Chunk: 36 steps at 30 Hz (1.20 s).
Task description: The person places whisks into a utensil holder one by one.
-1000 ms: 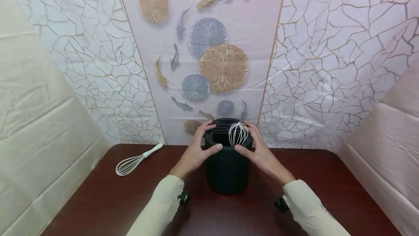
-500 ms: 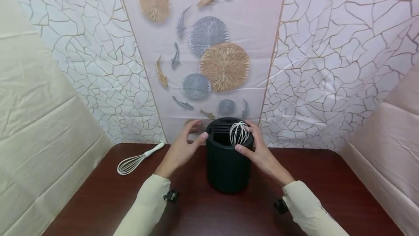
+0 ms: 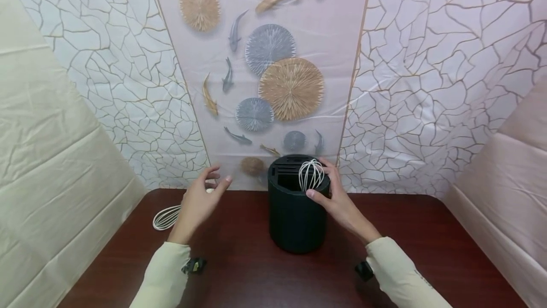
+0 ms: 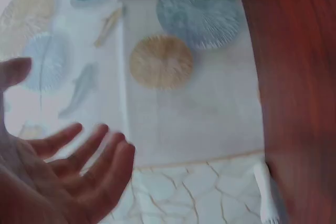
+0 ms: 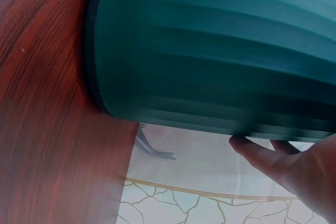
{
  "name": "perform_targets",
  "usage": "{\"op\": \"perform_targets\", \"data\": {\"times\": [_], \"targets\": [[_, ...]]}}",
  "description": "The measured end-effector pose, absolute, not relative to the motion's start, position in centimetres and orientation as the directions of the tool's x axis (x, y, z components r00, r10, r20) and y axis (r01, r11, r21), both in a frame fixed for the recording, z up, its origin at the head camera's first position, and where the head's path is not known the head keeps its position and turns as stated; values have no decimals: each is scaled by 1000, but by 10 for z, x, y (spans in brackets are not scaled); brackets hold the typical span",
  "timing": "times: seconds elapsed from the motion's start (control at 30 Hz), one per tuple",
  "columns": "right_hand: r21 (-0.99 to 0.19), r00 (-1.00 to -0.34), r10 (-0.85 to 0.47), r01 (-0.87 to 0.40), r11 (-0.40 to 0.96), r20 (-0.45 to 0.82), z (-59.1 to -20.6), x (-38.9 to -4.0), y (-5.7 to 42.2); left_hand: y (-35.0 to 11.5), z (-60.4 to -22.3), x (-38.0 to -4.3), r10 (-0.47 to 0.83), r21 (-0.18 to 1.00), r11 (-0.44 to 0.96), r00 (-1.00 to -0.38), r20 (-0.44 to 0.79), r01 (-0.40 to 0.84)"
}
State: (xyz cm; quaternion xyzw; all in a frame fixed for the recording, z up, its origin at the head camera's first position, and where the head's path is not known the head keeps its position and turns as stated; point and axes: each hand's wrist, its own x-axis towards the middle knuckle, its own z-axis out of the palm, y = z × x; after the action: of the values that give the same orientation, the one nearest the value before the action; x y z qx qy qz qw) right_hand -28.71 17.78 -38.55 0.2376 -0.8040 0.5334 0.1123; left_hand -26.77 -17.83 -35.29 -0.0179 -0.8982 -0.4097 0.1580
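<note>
A dark green cylindrical utensil holder (image 3: 297, 222) with a slotted black top stands upright on the table, and its ribbed side fills much of the right wrist view. White whisk wires (image 3: 311, 175) stick up from its right opening; the handle is hidden inside. My right hand (image 3: 339, 203) holds the holder's right side at the rim, thumb in front and fingers farther back. Holding nothing, my left hand (image 3: 198, 206) is over the table's left part with fingers loosely bent. It partly covers a second whisk (image 3: 165, 218) lying there, whose white handle (image 4: 266, 192) shows in the left wrist view.
The dark red wooden table (image 3: 273, 282) ends at the back against a patterned cloth (image 3: 252, 82) with fish and round motifs. Cream cloth panels (image 3: 64, 156) rise along the left and right sides.
My left hand has let go of the holder's rim and moved left, in front of the lying whisk. My right hand has stayed on the holder, which has not moved.
</note>
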Motion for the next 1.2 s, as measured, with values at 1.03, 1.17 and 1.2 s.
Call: {"op": "perform_targets", "data": {"times": [1.03, 1.17, 1.2], "targets": [[-828, -871, -249, -484, 283, 424, -387, -287, 176, -307, -424, -270, -290, 430, 863, -957, -8, -265], [-827, -869, -247, -488, 280, 429, -387, -287, 176, -313, -429, -273, -276, 422, 871, -961, -6, -252], [-827, -869, -247, -488, 279, 430, -387, -287, 176, -315, -430, -273, -275, 424, 870, -961, -2, -250]]}}
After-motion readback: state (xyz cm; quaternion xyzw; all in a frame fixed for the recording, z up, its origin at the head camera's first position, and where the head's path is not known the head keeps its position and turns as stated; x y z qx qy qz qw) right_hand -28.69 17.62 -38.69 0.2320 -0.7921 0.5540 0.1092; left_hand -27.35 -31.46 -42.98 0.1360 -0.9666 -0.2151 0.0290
